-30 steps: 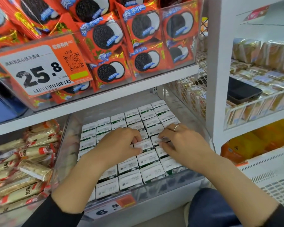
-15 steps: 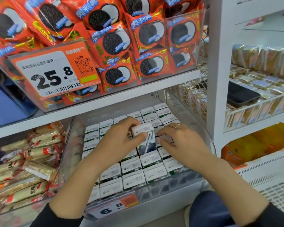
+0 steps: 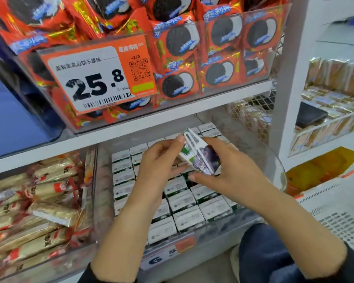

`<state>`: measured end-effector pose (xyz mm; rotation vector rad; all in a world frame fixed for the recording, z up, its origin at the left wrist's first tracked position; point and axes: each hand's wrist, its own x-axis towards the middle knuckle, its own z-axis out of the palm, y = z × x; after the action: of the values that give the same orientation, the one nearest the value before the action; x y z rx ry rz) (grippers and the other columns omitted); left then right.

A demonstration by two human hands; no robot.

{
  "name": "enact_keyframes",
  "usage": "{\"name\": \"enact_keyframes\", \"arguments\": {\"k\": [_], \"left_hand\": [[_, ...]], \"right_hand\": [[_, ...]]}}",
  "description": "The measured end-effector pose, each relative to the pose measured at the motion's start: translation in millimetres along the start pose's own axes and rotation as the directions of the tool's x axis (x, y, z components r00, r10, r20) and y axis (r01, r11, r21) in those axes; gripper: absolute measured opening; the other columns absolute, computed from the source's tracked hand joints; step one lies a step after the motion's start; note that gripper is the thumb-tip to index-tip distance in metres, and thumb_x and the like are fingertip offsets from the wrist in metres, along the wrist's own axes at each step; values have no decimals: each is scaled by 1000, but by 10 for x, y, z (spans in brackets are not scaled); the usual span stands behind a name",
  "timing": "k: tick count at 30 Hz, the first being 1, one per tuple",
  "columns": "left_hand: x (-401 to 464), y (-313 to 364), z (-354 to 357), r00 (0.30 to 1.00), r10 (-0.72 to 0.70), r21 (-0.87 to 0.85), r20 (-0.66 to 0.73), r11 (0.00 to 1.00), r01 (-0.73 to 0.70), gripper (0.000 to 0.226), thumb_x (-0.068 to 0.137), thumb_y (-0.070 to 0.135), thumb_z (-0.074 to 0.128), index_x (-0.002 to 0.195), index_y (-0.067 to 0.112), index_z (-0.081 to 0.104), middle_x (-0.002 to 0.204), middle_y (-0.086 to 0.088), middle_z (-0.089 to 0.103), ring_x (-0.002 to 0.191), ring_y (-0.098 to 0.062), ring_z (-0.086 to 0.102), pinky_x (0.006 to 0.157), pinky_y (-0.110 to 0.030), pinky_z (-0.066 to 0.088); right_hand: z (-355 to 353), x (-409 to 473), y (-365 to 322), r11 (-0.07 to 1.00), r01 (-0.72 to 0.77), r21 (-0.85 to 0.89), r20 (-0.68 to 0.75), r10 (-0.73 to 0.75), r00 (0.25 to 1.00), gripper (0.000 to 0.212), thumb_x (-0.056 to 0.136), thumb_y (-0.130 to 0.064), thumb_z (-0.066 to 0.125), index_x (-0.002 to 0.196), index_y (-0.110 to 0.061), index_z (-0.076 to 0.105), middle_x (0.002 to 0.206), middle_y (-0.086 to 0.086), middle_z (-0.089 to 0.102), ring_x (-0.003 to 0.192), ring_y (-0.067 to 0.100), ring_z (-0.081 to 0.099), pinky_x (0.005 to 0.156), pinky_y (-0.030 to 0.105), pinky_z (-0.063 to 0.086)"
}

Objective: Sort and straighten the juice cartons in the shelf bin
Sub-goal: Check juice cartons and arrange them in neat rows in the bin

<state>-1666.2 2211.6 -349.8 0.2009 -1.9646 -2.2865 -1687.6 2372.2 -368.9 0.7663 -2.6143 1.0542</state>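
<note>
Both hands, left hand (image 3: 159,160) and right hand (image 3: 223,172), grip one tilted white-and-purple juice carton (image 3: 200,155) (straw side up) above the clear plastic shelf bin (image 3: 274,166).

1. Single head view, worn on the person, looking forward and down at the left hand (image 3: 159,160) and right hand (image 3: 227,172).
2. Close range; shelf bin (image 3: 223,240) directly beneath the hands, centre frame.
</note>
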Motion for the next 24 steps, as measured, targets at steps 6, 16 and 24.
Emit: {"name": "enact_keyframes", "arguments": {"k": [6, 16, 24], "left_hand": [[-34, -27, -102, 1000, -7, 38, 27, 999, 6, 33, 87, 35, 64, 103, 6, 67, 98, -8, 73, 87, -17, 72, 73, -25, 58], [-100, -8, -130, 991, -9, 149, 137, 989, -12, 41, 82, 11, 71, 122, 14, 60, 109, -5, 72, 95, -16, 70, 77, -24, 57], [-100, -70, -144, 969, -32, 326, 246, 944, -52, 69, 66, 11, 85, 121, 42, 57, 114, 2, 67, 103, -14, 67, 85, -30, 56]], "right_hand": [[106, 8, -42, 1000, -5, -12, 15, 5, 1000, 65, 78, -49, 68, 134, -30, 41, 102, -10, 58, 84, 13, 61, 67, 31, 51], [5, 105, -12, 992, 20, 127, 113, -34, 993, 60, 74, -41, 75, 128, -34, 50, 104, -7, 65, 89, 10, 60, 76, 30, 51], [-8, -4, 135, 960, -39, 278, 171, -9, 985, 59, 71, -29, 78, 124, -39, 53, 101, -17, 66, 89, 0, 61, 74, 19, 51]]}}
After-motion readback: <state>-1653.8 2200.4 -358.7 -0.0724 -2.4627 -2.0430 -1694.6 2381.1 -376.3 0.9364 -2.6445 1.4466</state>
